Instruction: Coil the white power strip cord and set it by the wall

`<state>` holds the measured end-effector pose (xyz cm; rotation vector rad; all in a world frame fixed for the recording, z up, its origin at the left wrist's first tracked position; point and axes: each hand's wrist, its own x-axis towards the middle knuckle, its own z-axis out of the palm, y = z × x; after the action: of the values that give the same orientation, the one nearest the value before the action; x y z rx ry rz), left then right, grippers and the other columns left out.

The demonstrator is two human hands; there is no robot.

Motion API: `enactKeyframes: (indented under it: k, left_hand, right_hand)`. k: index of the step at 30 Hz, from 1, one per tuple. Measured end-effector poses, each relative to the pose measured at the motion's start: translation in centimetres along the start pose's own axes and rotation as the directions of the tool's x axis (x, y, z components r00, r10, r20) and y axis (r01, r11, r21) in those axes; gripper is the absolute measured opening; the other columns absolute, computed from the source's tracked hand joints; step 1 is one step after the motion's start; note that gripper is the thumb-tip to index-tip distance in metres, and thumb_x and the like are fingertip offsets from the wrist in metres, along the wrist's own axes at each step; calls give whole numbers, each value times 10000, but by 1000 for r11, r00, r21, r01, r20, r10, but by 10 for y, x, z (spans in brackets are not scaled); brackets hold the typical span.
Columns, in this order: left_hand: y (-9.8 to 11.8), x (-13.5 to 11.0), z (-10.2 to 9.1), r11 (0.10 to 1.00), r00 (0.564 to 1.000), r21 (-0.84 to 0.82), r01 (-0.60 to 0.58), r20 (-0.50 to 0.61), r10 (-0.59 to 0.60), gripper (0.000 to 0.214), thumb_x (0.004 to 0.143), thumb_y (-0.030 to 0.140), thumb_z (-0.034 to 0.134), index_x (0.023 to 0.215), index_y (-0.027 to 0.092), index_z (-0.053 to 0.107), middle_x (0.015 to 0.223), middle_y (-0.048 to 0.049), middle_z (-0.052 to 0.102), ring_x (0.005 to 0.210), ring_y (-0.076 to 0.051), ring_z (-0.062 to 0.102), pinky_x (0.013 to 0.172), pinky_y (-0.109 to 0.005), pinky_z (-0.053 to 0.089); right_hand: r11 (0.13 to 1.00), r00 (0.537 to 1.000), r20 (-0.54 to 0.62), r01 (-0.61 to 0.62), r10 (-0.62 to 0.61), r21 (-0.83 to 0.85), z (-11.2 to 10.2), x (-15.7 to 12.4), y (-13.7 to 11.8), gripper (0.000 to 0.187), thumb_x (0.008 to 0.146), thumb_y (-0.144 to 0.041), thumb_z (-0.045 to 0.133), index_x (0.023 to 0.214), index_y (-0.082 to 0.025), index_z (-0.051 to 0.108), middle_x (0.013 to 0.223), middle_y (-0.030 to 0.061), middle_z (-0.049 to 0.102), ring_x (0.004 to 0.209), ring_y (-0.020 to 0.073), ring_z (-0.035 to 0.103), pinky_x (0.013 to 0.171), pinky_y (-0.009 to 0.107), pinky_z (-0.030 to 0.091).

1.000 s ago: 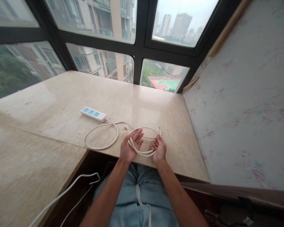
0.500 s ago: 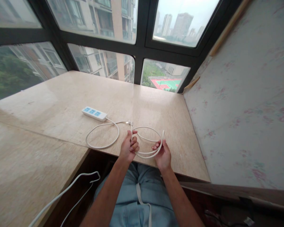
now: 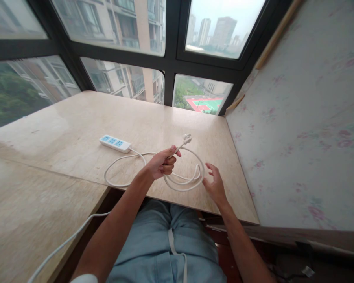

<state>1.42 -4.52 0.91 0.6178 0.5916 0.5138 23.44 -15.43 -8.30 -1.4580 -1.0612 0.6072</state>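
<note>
A white power strip [image 3: 115, 144] with blue socket faces lies on the stone sill, its cord running right in a loose loop on the surface. My left hand [image 3: 163, 163] is closed around the white power cord [image 3: 184, 190] just below its plug [image 3: 187, 138], which points up and to the right. From that fist the cord hangs in round coils over the sill's front part. Beside the right edge of these coils is my right hand [image 3: 216, 184], fingers apart and curved, with nothing gripped; whether a fingertip touches the cord I cannot tell.
The stone sill [image 3: 61, 118] meets dark-framed windows at the back and a flowered wall [image 3: 297, 149] on the right. Another white cable [image 3: 73, 235] crosses the sill's left front edge. My legs are below the front edge.
My left hand has risen and turned, swinging the plug to the right. My right hand has let go of the cord coils and moved right, its fingers opening.
</note>
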Motion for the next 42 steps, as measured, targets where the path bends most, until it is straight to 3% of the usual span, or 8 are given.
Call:
enactKeyframes:
  k: [5,18,25,32,34,37,39,42]
  left_hand:
    - [15,9,15,991,1000,133,-27,10,26,295,895,406,568,776,141,619,457,96,215,276,-4,142,310,-127,56]
    - [29,48,-14,930,997,364,-56,-33,72,323,906,474,505,815,168,555,484,110,188,312,-15,106,308,-129,92]
    - [51,61,-14,848,981,507,152,25,-191,335,905,484,482,822,176,587,503,93,168,335,-33,96,317,-143,85]
    - [74,60,25,720,942,658,222,45,-331,378,855,537,544,808,168,606,517,79,207,369,-30,77,339,-162,46]
    - [79,59,36,685,935,696,216,54,-350,382,855,538,544,805,165,611,520,77,215,373,-30,83,346,-167,53]
    - [80,60,50,606,925,764,222,31,-378,376,847,524,564,775,159,617,519,75,227,380,-30,100,358,-175,69]
    - [77,62,59,540,914,808,234,7,-406,350,826,501,599,748,161,619,510,75,224,384,-34,112,364,-179,77]
    - [71,64,76,432,893,873,227,-8,-451,279,797,420,636,696,161,610,489,81,205,384,-36,121,369,-182,87]
  right_hand:
    - [993,938,337,102,-78,-53,3,38,8,297,698,-279,749,993,-302,726,1080,28,698,1048,236,593,998,434,417]
    - [993,964,245,-82,99,-79,18,60,43,299,695,-313,670,952,-173,734,886,71,717,780,191,644,755,349,512]
    - [988,959,275,-104,68,118,23,67,14,391,692,-228,606,1076,-210,675,1047,64,693,975,206,624,898,401,479]
    - [925,947,319,-162,48,343,12,76,-40,432,756,-331,650,1168,-239,559,1212,98,620,1086,245,616,927,464,486]
    - [983,989,140,-63,39,171,4,77,-51,458,761,-413,670,1155,-224,536,1220,122,591,1090,272,607,899,494,500]
    - [943,957,-57,268,-284,-195,-7,73,-70,671,713,-448,732,1282,-236,444,1380,143,453,1281,311,454,999,540,423]
    - [823,886,89,458,-456,-335,-10,70,-86,776,714,-455,740,1367,-250,374,1466,137,367,1371,317,338,1072,545,345]
    - [784,848,386,503,-364,-365,-9,74,-105,714,730,-460,734,1336,-236,431,1293,130,557,1233,315,504,1008,502,416]
